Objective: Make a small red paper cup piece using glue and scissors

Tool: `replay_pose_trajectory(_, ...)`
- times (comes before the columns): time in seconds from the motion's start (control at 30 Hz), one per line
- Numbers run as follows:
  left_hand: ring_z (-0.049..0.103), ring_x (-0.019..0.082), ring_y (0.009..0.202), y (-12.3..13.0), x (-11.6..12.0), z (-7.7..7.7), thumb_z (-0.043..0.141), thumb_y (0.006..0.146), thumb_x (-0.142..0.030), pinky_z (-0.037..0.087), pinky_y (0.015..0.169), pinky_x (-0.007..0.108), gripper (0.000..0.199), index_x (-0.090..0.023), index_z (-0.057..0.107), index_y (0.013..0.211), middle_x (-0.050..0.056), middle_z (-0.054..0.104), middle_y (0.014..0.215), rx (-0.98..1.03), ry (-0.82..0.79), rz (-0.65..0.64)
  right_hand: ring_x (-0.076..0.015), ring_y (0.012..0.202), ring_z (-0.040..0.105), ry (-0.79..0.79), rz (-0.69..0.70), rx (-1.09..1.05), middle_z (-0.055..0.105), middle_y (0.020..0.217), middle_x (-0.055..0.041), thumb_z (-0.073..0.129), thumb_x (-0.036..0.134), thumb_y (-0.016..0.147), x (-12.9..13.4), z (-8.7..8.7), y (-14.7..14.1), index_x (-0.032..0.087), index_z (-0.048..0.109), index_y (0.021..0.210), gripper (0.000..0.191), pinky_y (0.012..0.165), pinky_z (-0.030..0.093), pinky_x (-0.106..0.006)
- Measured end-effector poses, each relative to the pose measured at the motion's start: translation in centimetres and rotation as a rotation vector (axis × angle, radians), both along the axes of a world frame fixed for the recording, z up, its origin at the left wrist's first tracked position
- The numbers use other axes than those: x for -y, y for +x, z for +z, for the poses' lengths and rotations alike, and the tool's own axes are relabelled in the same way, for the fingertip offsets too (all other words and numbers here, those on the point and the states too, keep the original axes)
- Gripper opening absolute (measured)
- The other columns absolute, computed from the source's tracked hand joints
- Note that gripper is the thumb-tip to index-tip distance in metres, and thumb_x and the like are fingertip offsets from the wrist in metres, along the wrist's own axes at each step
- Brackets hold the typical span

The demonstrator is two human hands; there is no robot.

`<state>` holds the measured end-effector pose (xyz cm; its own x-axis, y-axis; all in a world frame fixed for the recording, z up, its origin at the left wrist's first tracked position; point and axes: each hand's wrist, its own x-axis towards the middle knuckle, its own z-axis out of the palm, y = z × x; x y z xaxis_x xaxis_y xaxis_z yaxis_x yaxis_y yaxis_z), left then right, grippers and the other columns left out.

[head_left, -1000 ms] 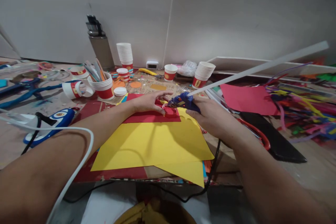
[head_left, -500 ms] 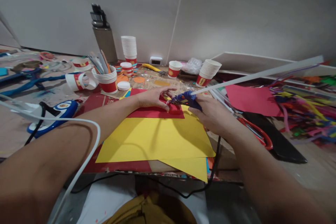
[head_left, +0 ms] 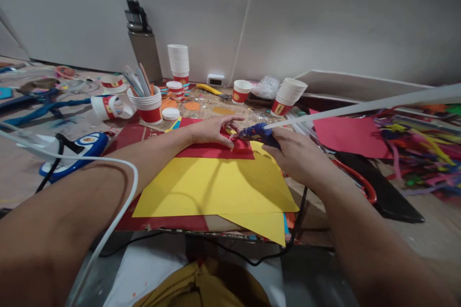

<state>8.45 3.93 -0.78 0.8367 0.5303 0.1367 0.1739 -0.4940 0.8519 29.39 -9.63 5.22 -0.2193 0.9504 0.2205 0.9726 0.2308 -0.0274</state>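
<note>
Since the earlier frame, the long translucent white glue stick [head_left: 342,109] swings lower at its rear; its far end now runs out past the right edge of the frame. The whole scene also sits slightly higher and further right, probably a head movement: the stack of white-and-red paper cups [head_left: 178,60] at upper left of centre shifts along with everything else.

Hands: both move little relative to the paper. The right hand [head_left: 293,151], right of centre, is closed around the dark blue glue gun [head_left: 257,130], nozzle pointing left. The left hand [head_left: 212,133], at centre, is part open and curved, thumb apart from the fingers, next to the nozzle. Something small and red shows between them; cannot tell whether it is gripped.

Work: a small, round-looking red piece [head_left: 240,146] sits just below the nozzle, near the right end of the red paper sheet [head_left: 201,151]. That sheet overlaps the large yellow paper sheet [head_left: 216,187] at centre.

Reading: the gun's angle changes while its nozzle stays by the red piece, so this looks like fine aiming or glue application at one spot, not a move to a new place. Fresh glue is not discernible; contact at the nozzle is unclear.
</note>
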Motion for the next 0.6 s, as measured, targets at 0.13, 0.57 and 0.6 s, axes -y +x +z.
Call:
replay_pose_trajectory(0.13, 0.054, 0.024, 0.12, 0.0, 0.4, 0.5, 0.078, 0.063, -0.028, 0.037, 0.105, 0.042, 0.091, -0.022, 0.036, 0.144, 0.012, 0.06, 0.125, -0.028, 0.024, 0.019, -0.0222, 0.081, 0.06, -0.014, 0.005, 0.031, 0.068, 0.093, -0.0083, 0.053, 0.031, 0.088, -0.2, -0.4, -0.3, 0.019, 0.061, 0.104, 0.022, 0.064, 0.039, -0.029)
replay_pose_trajectory(0.57, 0.055, 0.024, 0.119, 0.0, 0.2, 0.3, 0.077, 0.064, -0.027, 0.035, 0.106, 0.043, 0.09, -0.022, 0.036, 0.144, 0.01, 0.063, 0.121, -0.012, 0.019, 0.002, -0.0211, 0.076, 0.06, 0.027, -0.01, 0.103, 0.069, 0.092, -0.008, 0.053, 0.029, 0.087, 0.9, 0.3, -0.5, 0.018, 0.061, 0.103, 0.021, 0.059, 0.034, -0.029)
replay_pose_trajectory(0.6, 0.055, 0.024, 0.118, 0.0, 0.2, 0.3, 0.077, 0.064, -0.027, 0.035, 0.106, 0.043, 0.09, -0.022, 0.036, 0.144, 0.01, 0.062, 0.121, -0.009, 0.02, 0.004, -0.0213, 0.077, 0.06, 0.033, -0.004, 0.1, 0.069, 0.092, -0.0081, 0.053, 0.029, 0.087, 0.9, 0.2, -0.6, 0.018, 0.061, 0.102, 0.02, 0.059, 0.034, -0.029)
